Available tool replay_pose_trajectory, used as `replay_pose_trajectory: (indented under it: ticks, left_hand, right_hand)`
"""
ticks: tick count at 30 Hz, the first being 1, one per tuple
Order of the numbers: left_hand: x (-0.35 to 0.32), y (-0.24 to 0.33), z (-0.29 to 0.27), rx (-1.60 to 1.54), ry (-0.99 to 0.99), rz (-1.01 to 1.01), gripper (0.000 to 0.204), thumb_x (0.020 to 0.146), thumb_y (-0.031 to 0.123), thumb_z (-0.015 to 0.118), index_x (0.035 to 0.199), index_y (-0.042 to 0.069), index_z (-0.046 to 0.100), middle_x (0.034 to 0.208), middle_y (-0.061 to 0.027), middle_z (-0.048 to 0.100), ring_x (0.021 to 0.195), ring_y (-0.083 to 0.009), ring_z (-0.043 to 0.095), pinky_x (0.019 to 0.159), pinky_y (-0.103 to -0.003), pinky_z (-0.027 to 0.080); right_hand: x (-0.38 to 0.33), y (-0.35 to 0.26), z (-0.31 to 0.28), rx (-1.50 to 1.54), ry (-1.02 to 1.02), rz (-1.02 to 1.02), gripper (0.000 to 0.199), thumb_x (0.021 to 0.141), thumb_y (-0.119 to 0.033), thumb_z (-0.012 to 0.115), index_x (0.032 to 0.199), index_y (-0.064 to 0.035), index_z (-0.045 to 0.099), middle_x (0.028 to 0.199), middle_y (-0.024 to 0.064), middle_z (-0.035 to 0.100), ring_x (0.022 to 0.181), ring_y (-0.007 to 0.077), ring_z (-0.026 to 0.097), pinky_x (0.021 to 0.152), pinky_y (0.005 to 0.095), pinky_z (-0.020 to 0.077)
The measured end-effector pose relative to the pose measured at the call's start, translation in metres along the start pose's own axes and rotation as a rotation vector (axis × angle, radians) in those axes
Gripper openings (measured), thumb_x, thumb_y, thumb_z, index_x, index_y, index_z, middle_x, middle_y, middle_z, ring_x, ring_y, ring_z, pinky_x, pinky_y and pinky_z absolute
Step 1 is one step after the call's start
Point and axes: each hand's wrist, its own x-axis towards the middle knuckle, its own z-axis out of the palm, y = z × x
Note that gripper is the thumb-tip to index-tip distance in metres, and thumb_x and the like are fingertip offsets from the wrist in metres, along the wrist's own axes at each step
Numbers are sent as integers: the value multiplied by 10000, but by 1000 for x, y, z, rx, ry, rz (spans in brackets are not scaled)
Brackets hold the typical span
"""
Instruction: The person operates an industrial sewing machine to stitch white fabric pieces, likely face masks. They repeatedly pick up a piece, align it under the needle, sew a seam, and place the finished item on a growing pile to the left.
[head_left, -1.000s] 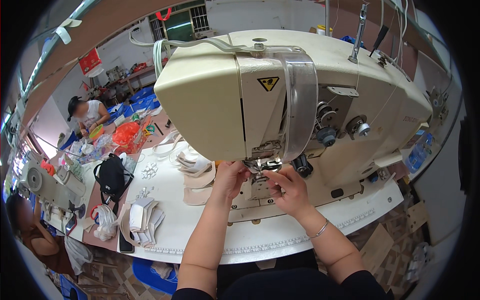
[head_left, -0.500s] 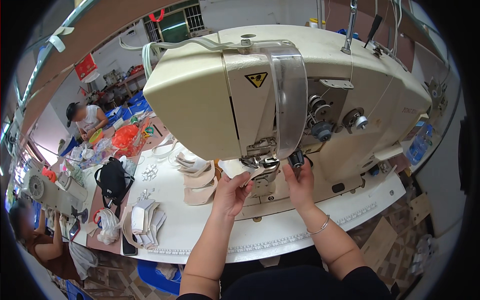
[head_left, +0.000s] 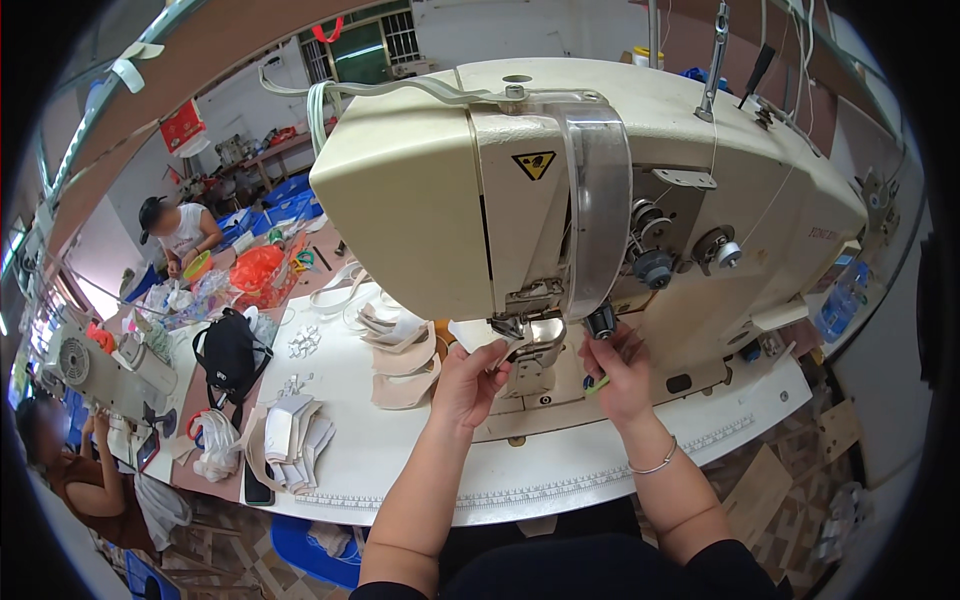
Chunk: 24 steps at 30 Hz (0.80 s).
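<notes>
A large cream industrial sewing machine [head_left: 420, 190] fills the middle of the head view. My left hand [head_left: 468, 385] is raised just left of the metal presser foot [head_left: 530, 340], fingers curled with the tips by the needle area; whether it pinches anything is hidden. My right hand [head_left: 622, 372] is on the other side of the foot, fingertips up at a small black knob [head_left: 600, 320]. A small green tool [head_left: 597, 383] shows in its palm. A thin bracelet [head_left: 655, 465] circles my right wrist.
Beige cut pieces [head_left: 405, 360] lie left of the needle on the white table [head_left: 380, 450], with a stack of white pieces [head_left: 290, 435] and a black cap [head_left: 228, 350] further left. Two other people [head_left: 178, 228] [head_left: 60, 460] work at the left. Blue crates stand beyond.
My view has come closer to the machine head. My right hand has lifted from beside the foot up to the black knob. My left hand stays by the needle.
</notes>
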Motion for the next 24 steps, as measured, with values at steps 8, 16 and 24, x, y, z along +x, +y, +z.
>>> replay_pose_trajectory:
  ticks: [8,16,24]
  left_hand:
    - [1,-1,-3,-50,40,-28,119,766,90,598,868,64,543,758,-33,574,569,-122,537,478,-177,460]
    - [-31,-32,-4,-332,58,1,186,827,190,573,962,71,525,864,-46,577,753,-167,570,637,-255,503]
    - [-49,-47,-6,-218,5,-80,187,835,192,564,960,59,522,857,-55,577,742,-175,577,637,-256,490]
  right_hand:
    - [-6,12,3,-71,-19,145,111,810,-120,601,865,-31,565,701,21,587,572,37,453,510,176,348]
    - [-2,10,14,-348,142,-222,70,787,-54,607,819,-25,552,701,-20,556,574,36,448,534,175,365]
    - [3,-17,32,-976,134,-637,191,740,-17,620,898,-10,513,741,66,489,536,134,481,495,249,415]
